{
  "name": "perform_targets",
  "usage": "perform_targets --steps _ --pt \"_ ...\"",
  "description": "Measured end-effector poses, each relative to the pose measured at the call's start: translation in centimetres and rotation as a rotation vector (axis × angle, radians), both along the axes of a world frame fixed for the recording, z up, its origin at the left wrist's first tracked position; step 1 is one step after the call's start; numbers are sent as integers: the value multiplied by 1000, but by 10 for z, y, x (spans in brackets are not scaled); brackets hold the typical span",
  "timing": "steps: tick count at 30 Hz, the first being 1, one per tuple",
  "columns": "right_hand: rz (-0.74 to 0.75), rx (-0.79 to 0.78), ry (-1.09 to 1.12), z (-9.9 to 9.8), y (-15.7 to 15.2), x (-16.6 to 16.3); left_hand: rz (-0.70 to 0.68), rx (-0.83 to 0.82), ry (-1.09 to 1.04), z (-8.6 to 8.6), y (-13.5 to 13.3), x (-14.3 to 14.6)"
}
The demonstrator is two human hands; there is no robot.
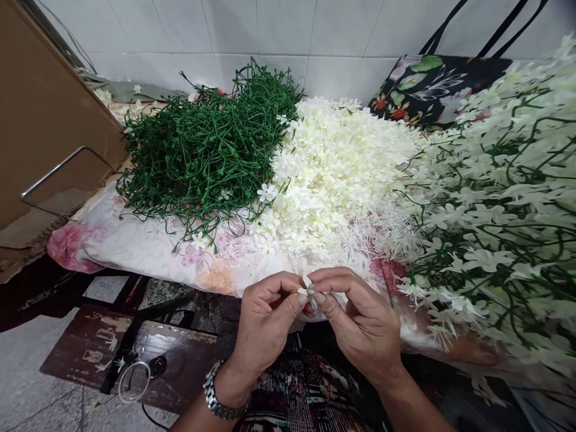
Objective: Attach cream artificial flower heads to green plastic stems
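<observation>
Head view shows both hands meeting over the near edge of a floral cloth, fingertips almost touching. The left hand has its thumb and forefinger closed narrowly on a small white flower, and the right hand pinches the same flower from the other side, so the piece sits directly between the two sets of fingertips. A metal-banded watch circles the left wrist. Just beyond the hands lies a broad heap of loose white blossoms, spread over the cloth. Ahead and to the left of the left hand, a tangled pile of green stems touches that heap. To the right of the right hand, white-flowered sprays with green stems spill over the cloth. Farther beyond the right hand, a black flower-printed bag leans near the tiled wall. Below and left of the left hand, a clear ring rests on a worn brown board.
</observation>
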State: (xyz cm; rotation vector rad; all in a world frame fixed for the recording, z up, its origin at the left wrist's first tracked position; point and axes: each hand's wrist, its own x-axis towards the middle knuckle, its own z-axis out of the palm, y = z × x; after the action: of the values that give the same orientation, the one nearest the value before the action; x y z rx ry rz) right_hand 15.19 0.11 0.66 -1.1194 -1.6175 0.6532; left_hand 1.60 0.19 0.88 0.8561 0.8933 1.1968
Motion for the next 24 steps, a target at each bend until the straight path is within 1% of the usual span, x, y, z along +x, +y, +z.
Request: perform_targets --steps 3,8,12,15,18,21,22,24 --pt "8 2 9 0 0 0 -34 14 -54 0 0 -1" --pt "12 8 83 0 -2 0 28 -119 -157 1 1 6" --pt "10 85 85 -1 -2 -2 50 -143 -164 1 2 12" --pt "42 102 70 -3 -1 -1 79 -129 -125 0 2 12" --pt "107 19 37 -4 -2 4 117 -71 -14 -1 1 10" --pt "140 -126 8 -2 -3 9 185 68 210 -1 -3 7" --pt "141 -148 -11 -1 -3 9 203 126 297 -1 -4 6" --pt "146 -142 -53 2 -2 10 203 235 456 -3 -8 5"
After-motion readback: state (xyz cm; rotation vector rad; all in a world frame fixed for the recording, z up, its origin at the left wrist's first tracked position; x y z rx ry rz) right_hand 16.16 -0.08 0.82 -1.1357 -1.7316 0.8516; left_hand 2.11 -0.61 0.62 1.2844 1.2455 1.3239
